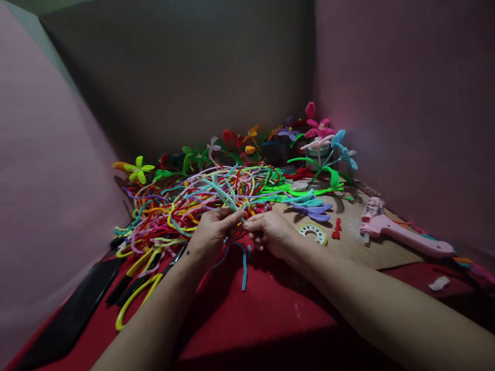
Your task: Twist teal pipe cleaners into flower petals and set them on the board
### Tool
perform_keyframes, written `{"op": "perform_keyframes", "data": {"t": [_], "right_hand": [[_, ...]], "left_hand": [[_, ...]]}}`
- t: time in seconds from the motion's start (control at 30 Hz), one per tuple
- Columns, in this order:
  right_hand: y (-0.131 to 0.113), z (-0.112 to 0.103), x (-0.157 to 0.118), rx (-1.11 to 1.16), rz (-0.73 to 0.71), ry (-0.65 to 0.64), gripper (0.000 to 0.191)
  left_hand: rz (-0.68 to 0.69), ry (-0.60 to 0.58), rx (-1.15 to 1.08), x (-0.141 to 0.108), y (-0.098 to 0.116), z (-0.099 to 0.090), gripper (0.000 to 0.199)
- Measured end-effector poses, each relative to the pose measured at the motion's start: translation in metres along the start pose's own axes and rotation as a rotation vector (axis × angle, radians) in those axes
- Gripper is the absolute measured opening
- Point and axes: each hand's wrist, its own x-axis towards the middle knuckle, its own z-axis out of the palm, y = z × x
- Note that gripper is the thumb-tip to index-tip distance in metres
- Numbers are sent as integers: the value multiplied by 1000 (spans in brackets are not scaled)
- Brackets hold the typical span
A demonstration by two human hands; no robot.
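Observation:
Both my hands meet over the front of a tangled heap of coloured pipe cleaners (201, 201). Light blue pipe cleaners (221, 191) run up and away from my left hand (216, 229), whose thumb and fingers pinch them. Right beside it, my right hand (270, 232) pinches the same light blue strands near their lower part. Below the hands, a bent blue end (244, 268) hangs over the red cloth. The fingertips partly hide where the strands come together.
A pink glue gun (406, 232) lies on a brown board (348, 247) at right, near a tape roll (312, 234) and purple petals (312, 211). Yellow-handled scissors (133, 304) and a black flat object (73, 314) lie at left. Pipe-cleaner flowers (319, 128) stand behind the heap.

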Motion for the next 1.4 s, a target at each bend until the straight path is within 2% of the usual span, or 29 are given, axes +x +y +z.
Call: {"op": "perform_keyframes", "data": {"t": [0.07,0.2,0.3,0.53,0.67,0.83,1.0,1.1,1.2,1.27,1.4], "right_hand": [[-1,0,0,74,8,-38,14],[-4,-3,0,259,164,-217,29],[-4,-5,0,324,235,-303,25],[-7,-5,-5,401,336,-312,23],[-7,-5,-6,412,348,-332,23],[-4,0,-5,441,244,-293,21],[-4,2,-3,372,132,-164,19],[-2,1,-1,316,62,-102,17],[0,1,0,249,20,-134,18],[-1,1,-1,195,-33,-132,21],[-3,2,-2,20,-244,-23,15]], "left_hand": [[-14,44,32,0,0,-2,29],[7,121,-32,1,4,-3,34],[34,145,-38,0,6,-1,36],[87,74,-55,1,5,-3,30],[113,53,-22,0,6,-3,25],[152,98,-69,0,3,0,20],[203,212,-74,0,2,6,20],[154,165,-110,-1,1,7,19],[86,93,-98,-1,2,5,21],[80,112,-81,0,2,3,22],[46,141,-96,2,-1,-1,23]]}}
